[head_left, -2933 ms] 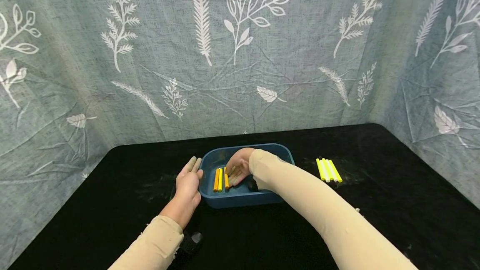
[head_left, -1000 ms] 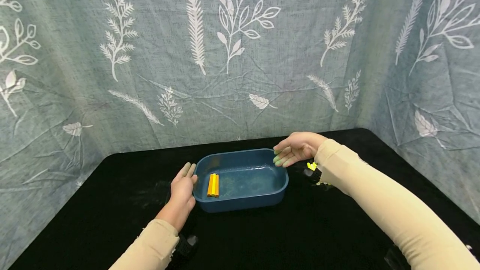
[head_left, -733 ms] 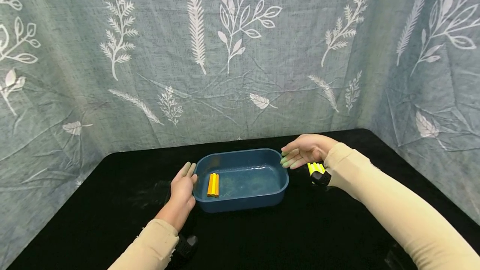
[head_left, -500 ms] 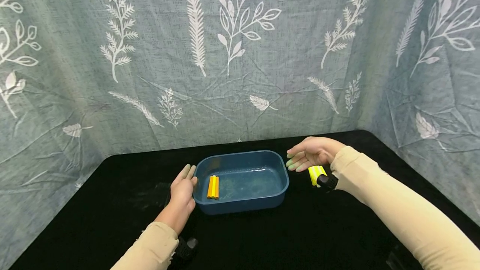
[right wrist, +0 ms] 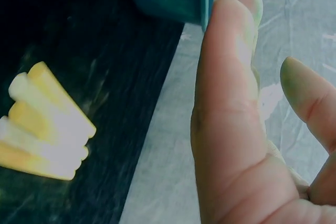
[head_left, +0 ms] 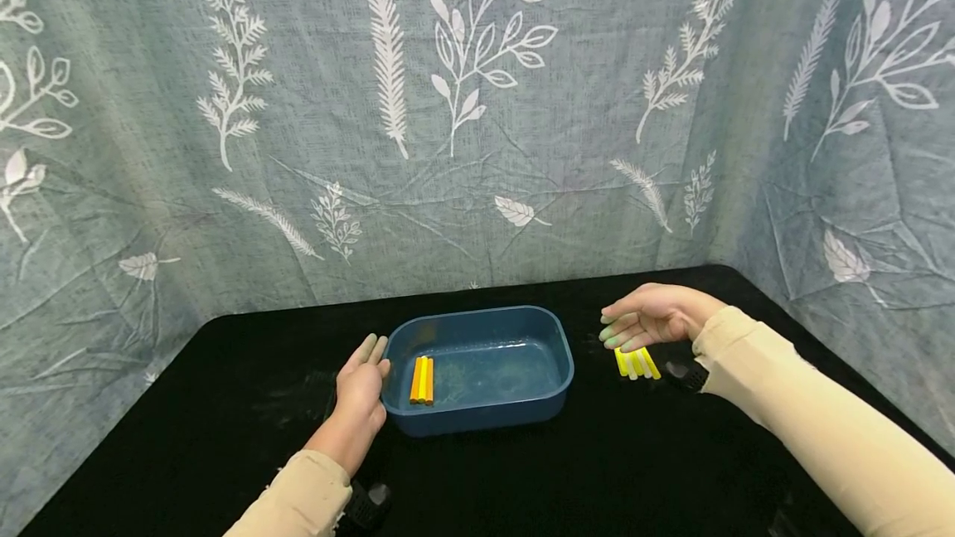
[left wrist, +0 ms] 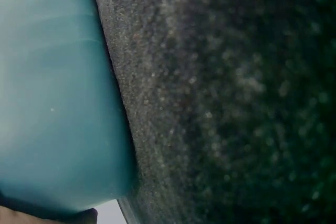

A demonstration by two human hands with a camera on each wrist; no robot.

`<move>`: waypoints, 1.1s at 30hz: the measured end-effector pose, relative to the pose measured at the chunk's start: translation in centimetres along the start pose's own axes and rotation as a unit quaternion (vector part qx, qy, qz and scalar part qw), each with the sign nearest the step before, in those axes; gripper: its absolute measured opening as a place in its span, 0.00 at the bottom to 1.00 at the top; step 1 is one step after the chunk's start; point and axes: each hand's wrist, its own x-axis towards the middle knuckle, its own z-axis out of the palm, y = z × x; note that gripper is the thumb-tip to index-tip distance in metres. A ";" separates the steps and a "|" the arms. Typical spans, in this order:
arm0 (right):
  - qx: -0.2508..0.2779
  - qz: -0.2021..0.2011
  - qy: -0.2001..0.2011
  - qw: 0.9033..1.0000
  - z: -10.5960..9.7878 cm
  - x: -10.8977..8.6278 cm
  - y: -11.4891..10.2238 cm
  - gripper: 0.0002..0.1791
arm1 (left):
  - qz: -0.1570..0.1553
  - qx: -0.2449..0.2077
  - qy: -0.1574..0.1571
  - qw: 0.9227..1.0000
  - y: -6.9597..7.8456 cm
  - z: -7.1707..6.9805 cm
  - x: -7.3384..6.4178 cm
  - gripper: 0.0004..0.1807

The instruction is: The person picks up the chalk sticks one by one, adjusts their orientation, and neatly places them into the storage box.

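A blue plastic bin [head_left: 481, 417] stands on the black table. In its left part, sticks of chalk [head_left: 422, 379], orange on both sides of a yellow one, lie side by side. My left hand [head_left: 360, 388] rests with extended fingers against the bin's left end; the left wrist view shows the bin's wall [left wrist: 58, 103] close up. My right hand [head_left: 656, 317] hovers right of the bin, fingers loosely extended and holding nothing. Just below it lies a row of yellow and white chalk sticks [head_left: 637, 365], partly hidden by the fingers. The right wrist view shows these chalk sticks [right wrist: 50, 124] left of the right hand [right wrist: 231, 124].
The black cloth-covered table [head_left: 477, 487] reaches back to a grey-green curtain [head_left: 477, 214] with white leaf prints. Black wrist cameras sit at the left wrist [head_left: 369, 504] and right wrist [head_left: 685, 374].
My right hand has let go of an orange chalk stick beside the others in the bin. It has moved out to the right, above the chalk row. The left hand stays at the bin.
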 end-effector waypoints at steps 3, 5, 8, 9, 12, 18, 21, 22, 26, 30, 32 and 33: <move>-0.003 0.000 0.003 1.000 -0.6 -0.4 0.5 0.31 | 0.001 0.000 -0.002 1.000 -0.1 -0.1 0.0 0.33; -0.006 0.002 0.007 1.000 -1.0 -0.7 0.8 0.32 | 0.003 -0.002 -0.003 1.000 -0.1 -0.2 0.0 0.33; -0.003 0.006 0.011 1.000 -1.5 -1.1 1.5 0.33 | 0.003 -0.002 -0.004 1.000 -0.3 -0.4 -0.2 0.33; 0.002 0.008 0.014 1.000 -1.6 -1.2 1.8 0.33 | 0.003 -0.001 -0.006 1.000 -0.3 -0.6 -0.2 0.33; 0.007 0.010 0.024 1.000 -2.0 -1.3 2.6 0.32 | 0.006 -0.001 -0.015 1.000 -0.4 -1.0 -0.4 0.33; 0.000 0.019 0.042 0.999 -3.0 -1.8 3.9 0.34 | 0.006 -0.005 -0.017 1.000 -0.2 -0.6 -0.1 0.32; 0.001 0.026 0.045 0.999 -3.8 -2.0 4.7 0.33 | 0.006 -0.006 -0.014 1.000 -0.2 -0.2 -0.1 0.32; 0.004 0.028 0.049 0.998 -4.0 -2.0 4.9 0.33 | 0.007 -0.007 -0.014 1.000 -0.3 -0.1 0.0 0.32; 0.016 0.039 0.056 0.998 -4.6 -1.6 5.7 0.33 | 0.015 -0.011 -0.018 1.000 -0.3 -0.1 -0.1 0.32; 0.013 0.056 0.055 0.997 -4.9 -1.0 6.0 0.35 | 0.012 -0.010 -0.019 1.000 -0.2 -0.2 -0.2 0.32; 0.012 0.064 0.060 0.996 -5.0 -0.7 6.1 0.35 | 0.011 -0.011 -0.020 1.000 -0.1 -0.3 -0.2 0.32; 0.009 0.066 0.062 0.996 -5.1 -0.5 6.1 0.35 | 0.013 -0.013 -0.020 1.000 0.0 -0.2 -0.2 0.32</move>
